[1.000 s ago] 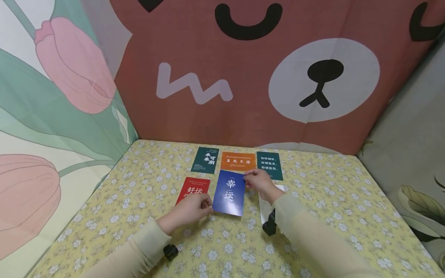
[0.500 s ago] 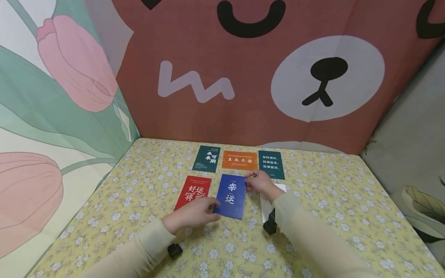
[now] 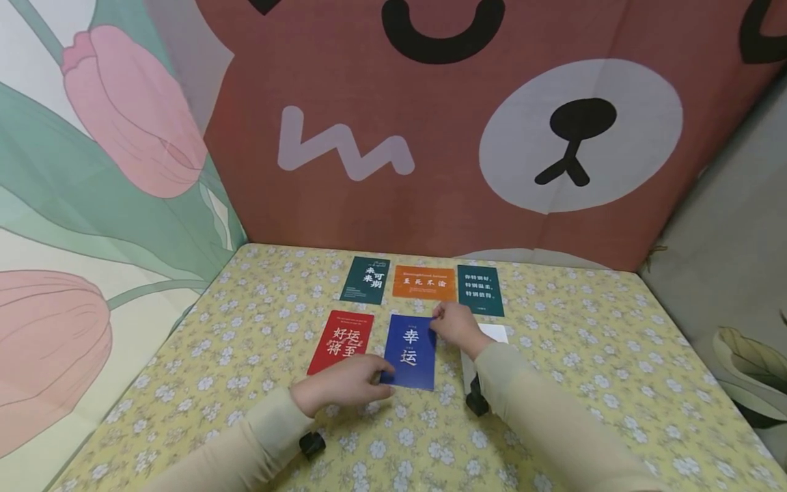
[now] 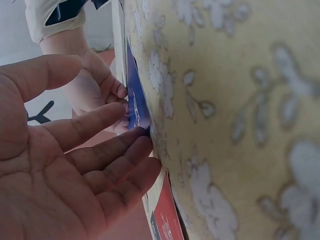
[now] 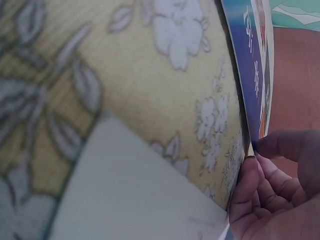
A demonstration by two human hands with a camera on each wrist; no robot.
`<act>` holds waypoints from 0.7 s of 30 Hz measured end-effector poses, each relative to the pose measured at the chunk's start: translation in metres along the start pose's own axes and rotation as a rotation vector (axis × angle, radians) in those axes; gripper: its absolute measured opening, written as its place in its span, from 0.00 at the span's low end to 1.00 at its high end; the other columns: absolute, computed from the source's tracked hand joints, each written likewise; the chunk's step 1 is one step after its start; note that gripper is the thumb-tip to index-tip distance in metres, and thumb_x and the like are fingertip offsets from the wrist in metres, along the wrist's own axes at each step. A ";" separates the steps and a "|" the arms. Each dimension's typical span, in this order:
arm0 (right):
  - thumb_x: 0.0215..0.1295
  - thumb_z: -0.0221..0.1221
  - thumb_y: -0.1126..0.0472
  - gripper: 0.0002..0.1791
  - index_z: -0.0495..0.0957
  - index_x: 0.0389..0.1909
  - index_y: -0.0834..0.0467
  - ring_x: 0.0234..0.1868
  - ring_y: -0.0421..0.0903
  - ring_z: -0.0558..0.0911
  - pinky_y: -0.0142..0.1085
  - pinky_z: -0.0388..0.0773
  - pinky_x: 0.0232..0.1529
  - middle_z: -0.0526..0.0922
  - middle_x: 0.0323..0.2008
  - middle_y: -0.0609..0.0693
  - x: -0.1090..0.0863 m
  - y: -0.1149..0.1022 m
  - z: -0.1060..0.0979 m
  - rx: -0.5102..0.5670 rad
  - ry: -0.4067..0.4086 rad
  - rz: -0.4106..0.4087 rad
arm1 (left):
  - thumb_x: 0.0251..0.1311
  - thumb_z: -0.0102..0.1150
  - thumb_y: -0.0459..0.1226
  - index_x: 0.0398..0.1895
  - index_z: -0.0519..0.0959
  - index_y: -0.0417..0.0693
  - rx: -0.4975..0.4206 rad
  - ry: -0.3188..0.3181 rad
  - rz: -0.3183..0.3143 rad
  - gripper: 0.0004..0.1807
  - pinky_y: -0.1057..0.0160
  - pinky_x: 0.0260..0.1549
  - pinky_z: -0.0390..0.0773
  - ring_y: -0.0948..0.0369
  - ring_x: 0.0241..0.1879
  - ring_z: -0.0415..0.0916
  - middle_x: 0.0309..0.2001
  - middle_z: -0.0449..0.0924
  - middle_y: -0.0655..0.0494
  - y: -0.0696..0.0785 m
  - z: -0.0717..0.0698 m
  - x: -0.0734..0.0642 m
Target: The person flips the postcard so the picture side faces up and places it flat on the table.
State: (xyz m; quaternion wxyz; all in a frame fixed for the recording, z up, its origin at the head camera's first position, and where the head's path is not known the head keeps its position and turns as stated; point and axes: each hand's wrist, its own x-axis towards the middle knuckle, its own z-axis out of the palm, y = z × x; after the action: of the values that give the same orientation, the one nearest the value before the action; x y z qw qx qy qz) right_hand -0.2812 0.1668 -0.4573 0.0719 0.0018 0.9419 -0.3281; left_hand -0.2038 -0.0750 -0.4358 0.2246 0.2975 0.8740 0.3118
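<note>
A blue card (image 3: 409,352) with white characters lies low over the table in the head view. My right hand (image 3: 456,326) pinches its upper right edge; in the right wrist view the thumb (image 5: 285,145) is on the printed face, with curled fingers below. At the card's lower left corner is my left hand (image 3: 346,383). The left wrist view shows its thumb held apart and its fingertips (image 4: 140,134) touching the card's edge. A red card (image 3: 341,342) lies left of the blue one, its lower part behind the left hand. A white card (image 3: 494,333) is mostly hidden under the right arm.
Behind lie a green card (image 3: 365,280), an orange card (image 3: 424,282) and another green card (image 3: 480,290) in a row. Yellow floral cloth (image 3: 246,342) covers the table. A reddish-brown wall hanging (image 3: 344,212) rises at the back edge.
The blue card has come down toward the table and slightly nearer me, straightening a little. My left fingers have loosened from its corner and straightened; the right hand keeps its pinch.
</note>
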 end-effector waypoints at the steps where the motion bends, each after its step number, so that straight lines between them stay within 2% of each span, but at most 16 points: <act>1: 0.69 0.62 0.64 0.08 0.81 0.44 0.63 0.28 0.45 0.76 0.37 0.73 0.29 0.81 0.30 0.51 0.000 0.000 0.000 -0.004 0.000 0.001 | 0.67 0.66 0.41 0.57 0.82 0.38 0.004 0.000 0.002 0.20 0.62 0.43 0.80 0.66 0.39 0.77 0.49 0.85 0.52 0.000 0.000 0.000; 9: 0.69 0.63 0.63 0.07 0.80 0.42 0.62 0.26 0.45 0.76 0.36 0.71 0.27 0.80 0.27 0.51 0.000 -0.002 0.002 -0.029 -0.011 -0.003 | 0.68 0.66 0.41 0.55 0.83 0.38 0.043 0.000 0.001 0.19 0.63 0.40 0.79 0.66 0.35 0.76 0.44 0.84 0.56 0.001 0.000 0.001; 16: 0.67 0.65 0.64 0.05 0.80 0.33 0.60 0.30 0.46 0.77 0.40 0.76 0.33 0.81 0.29 0.50 -0.002 -0.004 0.002 -0.090 0.002 -0.064 | 0.68 0.66 0.42 0.55 0.83 0.39 0.091 0.017 -0.010 0.19 0.59 0.46 0.80 0.63 0.40 0.76 0.49 0.84 0.53 0.001 0.001 0.001; 21: 0.68 0.65 0.63 0.05 0.80 0.34 0.60 0.31 0.47 0.77 0.41 0.77 0.34 0.81 0.31 0.51 -0.004 -0.005 0.002 -0.086 -0.018 -0.068 | 0.67 0.67 0.42 0.55 0.83 0.38 0.097 0.025 -0.004 0.20 0.57 0.48 0.80 0.61 0.43 0.77 0.50 0.84 0.51 0.000 0.002 0.002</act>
State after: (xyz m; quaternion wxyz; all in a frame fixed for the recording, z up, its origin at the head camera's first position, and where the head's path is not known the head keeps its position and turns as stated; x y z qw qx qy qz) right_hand -0.2775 0.1617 -0.4551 0.0693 -0.0360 0.9539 -0.2896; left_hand -0.2039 -0.0728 -0.4374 0.1998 0.3025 0.8913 0.2723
